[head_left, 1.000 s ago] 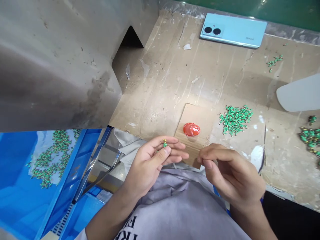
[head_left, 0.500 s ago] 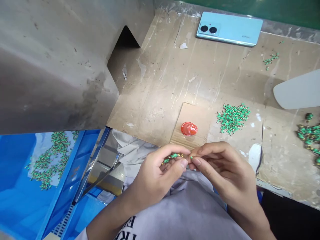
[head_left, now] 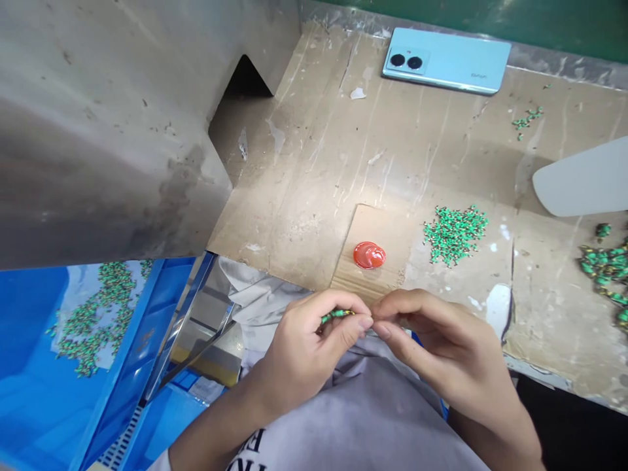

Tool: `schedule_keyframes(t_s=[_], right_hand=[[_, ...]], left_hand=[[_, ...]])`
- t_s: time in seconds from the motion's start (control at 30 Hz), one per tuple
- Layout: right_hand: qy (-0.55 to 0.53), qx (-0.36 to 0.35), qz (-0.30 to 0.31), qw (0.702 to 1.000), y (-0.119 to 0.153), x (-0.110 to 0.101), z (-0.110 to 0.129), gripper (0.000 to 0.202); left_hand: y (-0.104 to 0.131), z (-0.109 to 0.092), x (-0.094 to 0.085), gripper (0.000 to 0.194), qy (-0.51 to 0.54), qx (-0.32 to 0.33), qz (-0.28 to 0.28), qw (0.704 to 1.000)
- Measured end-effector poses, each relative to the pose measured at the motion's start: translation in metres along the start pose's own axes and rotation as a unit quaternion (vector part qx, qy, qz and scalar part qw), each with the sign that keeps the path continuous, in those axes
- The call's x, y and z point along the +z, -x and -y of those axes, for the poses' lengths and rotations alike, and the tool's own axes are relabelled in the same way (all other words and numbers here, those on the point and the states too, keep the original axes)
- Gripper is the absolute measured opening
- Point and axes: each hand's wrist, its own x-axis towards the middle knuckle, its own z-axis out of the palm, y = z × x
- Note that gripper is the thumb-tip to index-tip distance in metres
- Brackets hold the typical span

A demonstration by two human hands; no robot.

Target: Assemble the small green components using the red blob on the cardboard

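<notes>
My left hand (head_left: 314,350) is closed, with several small green parts with gold-coloured ends (head_left: 336,315) showing inside its curled fingers. Its thumb and forefinger tips are pinched together. Right against them, the thumb and forefinger of my right hand (head_left: 441,353) also pinch; whatever lies between those tips is too small and covered to make out. Just beyond both hands, a glossy red blob (head_left: 369,255) sits on a piece of cardboard (head_left: 383,219). A loose pile of small green parts with dark metal ends (head_left: 455,234) lies to the right of it.
A light blue phone (head_left: 446,60) lies at the table's back edge. At right are a white rounded object (head_left: 583,180) and a heap of larger green parts (head_left: 606,265). A metal housing (head_left: 112,131) rises at left, above a blue tray (head_left: 29,392) holding more green parts.
The green piece that showed between my fingertips is now covered. My right fingertips have closed in against the left ones, and the view has shifted slightly.
</notes>
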Motion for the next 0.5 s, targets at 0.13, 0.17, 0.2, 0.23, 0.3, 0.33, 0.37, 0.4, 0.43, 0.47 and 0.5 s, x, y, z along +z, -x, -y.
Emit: schedule_keyframes(t_s=[0.13, 0.17, 0.2, 0.23, 0.3, 0.33, 0.37, 0.4, 0.43, 0.47, 0.5], right_hand=[[0.025, -0.044, -0.005, 0.999, -0.0049, 0.0025, -0.0003, 0.012], [0.023, -0.056, -0.009, 0.998, -0.0063, 0.0038, -0.0006, 0.013], [0.019, -0.067, -0.013, 0.997, -0.0074, 0.0051, -0.001, 0.014], [0.013, -0.077, -0.019, 0.997, -0.0082, 0.0064, -0.0015, 0.015], [0.007, -0.089, -0.03, 0.996, -0.0087, 0.0082, -0.0025, 0.016], [0.008, -0.091, -0.034, 0.995, -0.0085, 0.0086, -0.003, 0.016], [0.012, -0.093, -0.036, 0.995, -0.0082, 0.0087, -0.0036, 0.016], [0.017, -0.096, -0.037, 0.995, -0.008, 0.0085, -0.0043, 0.017], [0.022, -0.1, -0.038, 0.994, -0.0079, 0.0079, -0.0052, 0.017], [0.027, -0.106, -0.038, 0.993, -0.0081, 0.007, -0.0065, 0.017], [0.032, -0.112, -0.041, 0.992, -0.0088, 0.0056, -0.0083, 0.018]], left_hand=[[0.0015, 0.001, 0.0048, 0.019, 0.069, -0.003, -0.014, 0.998], [0.0016, 0.0006, 0.0054, 0.018, 0.077, -0.005, -0.018, 0.997], [0.0014, -0.0001, 0.0058, 0.017, 0.082, -0.007, -0.021, 0.996], [0.0009, -0.0011, 0.0061, 0.016, 0.084, -0.009, -0.024, 0.996], [-0.0006, -0.0035, 0.0063, 0.015, 0.087, -0.013, -0.026, 0.996], [-0.0016, -0.0047, 0.0065, 0.015, 0.09, -0.013, -0.027, 0.995], [-0.0026, -0.0057, 0.0069, 0.016, 0.094, -0.015, -0.027, 0.995], [-0.0036, -0.0065, 0.0073, 0.016, 0.098, -0.014, -0.027, 0.995], [-0.0043, -0.0068, 0.0078, 0.016, 0.101, -0.014, -0.026, 0.994], [-0.0047, -0.0066, 0.0083, 0.016, 0.106, -0.016, -0.027, 0.994], [-0.0049, -0.0058, 0.0087, 0.015, 0.113, -0.02, -0.029, 0.993]])
